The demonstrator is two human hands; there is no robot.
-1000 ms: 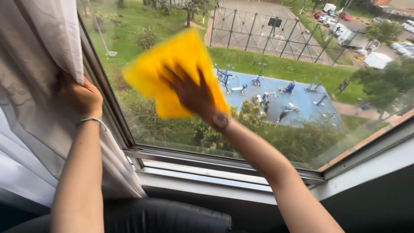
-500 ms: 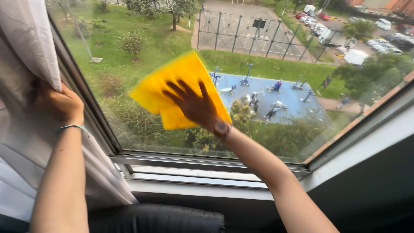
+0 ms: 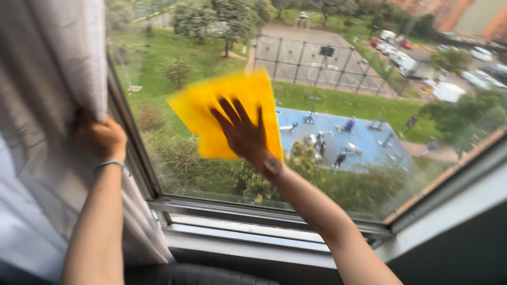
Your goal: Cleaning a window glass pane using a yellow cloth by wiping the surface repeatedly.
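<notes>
Two bare forearms were seen reaching up from the near edge, one on each side. Nearest of all, at the bottom, a dark padded seat back [image 3: 211,274] was just barely caught, with the pale window sill [image 3: 248,248] right behind it. On the left, the left hand [image 3: 100,138] was closed around a bunched fold of the sheer white curtain [image 3: 47,105], which was held off to the left, away from the glass; a thin light bracelet [image 3: 109,165] was worn on that wrist. A bit farther in and more toward the middle, the right hand [image 3: 244,134] was pressed flat with its fingers [image 3: 226,112] spread wide over a yellow cloth [image 3: 211,108]. So the cloth wasn't really gripped, just pinned against the window pane [image 3: 369,174], roughly centre-left on the glass and well above the metal window frame [image 3: 264,208]. Everything was a little motion-blurred, tbh. Far below, through the pane, a blue outdoor exercise area [image 3: 364,134] was visible to the right of the cloth, then a fenced court [image 3: 311,63] beyond it, and parked cars [image 3: 401,50] at the far right.
</notes>
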